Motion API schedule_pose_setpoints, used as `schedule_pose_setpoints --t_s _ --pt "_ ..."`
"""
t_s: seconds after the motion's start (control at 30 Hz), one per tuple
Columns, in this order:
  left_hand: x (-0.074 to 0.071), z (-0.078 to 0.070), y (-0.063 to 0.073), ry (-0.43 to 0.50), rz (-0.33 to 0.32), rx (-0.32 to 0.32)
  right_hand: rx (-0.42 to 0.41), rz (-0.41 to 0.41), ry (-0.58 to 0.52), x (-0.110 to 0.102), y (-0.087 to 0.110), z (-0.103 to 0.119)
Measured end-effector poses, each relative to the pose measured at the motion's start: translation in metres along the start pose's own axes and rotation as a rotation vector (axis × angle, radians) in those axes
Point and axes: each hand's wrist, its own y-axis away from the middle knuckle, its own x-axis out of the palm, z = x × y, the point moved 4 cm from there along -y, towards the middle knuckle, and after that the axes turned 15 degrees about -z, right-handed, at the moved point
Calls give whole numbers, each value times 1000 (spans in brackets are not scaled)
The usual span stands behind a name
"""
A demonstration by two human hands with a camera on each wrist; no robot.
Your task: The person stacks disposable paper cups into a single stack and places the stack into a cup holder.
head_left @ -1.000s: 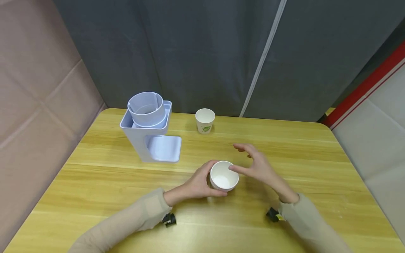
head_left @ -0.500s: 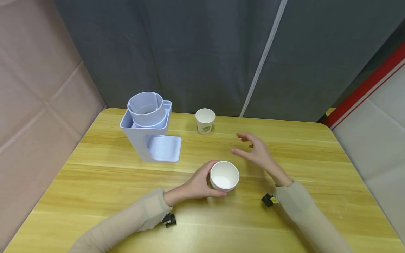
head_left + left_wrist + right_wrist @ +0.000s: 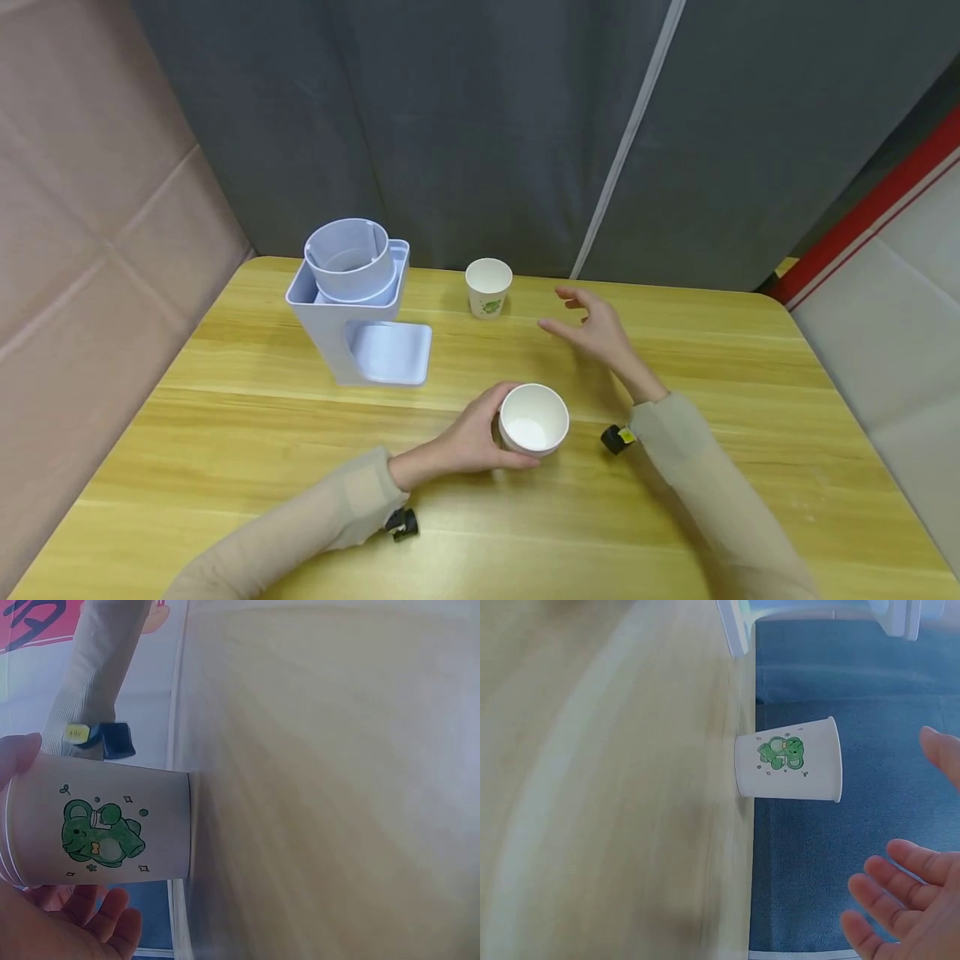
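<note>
My left hand (image 3: 474, 435) grips a white paper cup (image 3: 534, 419) from its left side, thumb and fingers around the wall. In the left wrist view that cup (image 3: 105, 821) shows a green cartoon animal print and stands with its base on the table. My right hand (image 3: 592, 327) hovers with thumb and fingers spread, holding nothing. It is to the right of a second paper cup (image 3: 488, 288), which stands upright near the table's back edge. The right wrist view shows this cup (image 3: 789, 760) with a similar green print, apart from the fingertips (image 3: 864, 888).
A pale blue plastic stand (image 3: 330, 333) with a round hopper (image 3: 348, 260) on top and a flat base tray (image 3: 392, 353) is at the left back of the wooden table (image 3: 247, 475). Behind the table hangs a dark grey curtain (image 3: 450, 125).
My right hand has left the held cup's rim and moved away toward the back of the table, closer to the far cup. The left hand keeps its hold in place.
</note>
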Motion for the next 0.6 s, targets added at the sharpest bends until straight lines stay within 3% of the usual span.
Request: schedule_pose_setpoints --t_s 0.6 --pt "0 2 0 -10 0 7 20 9 27 23 -41 5"
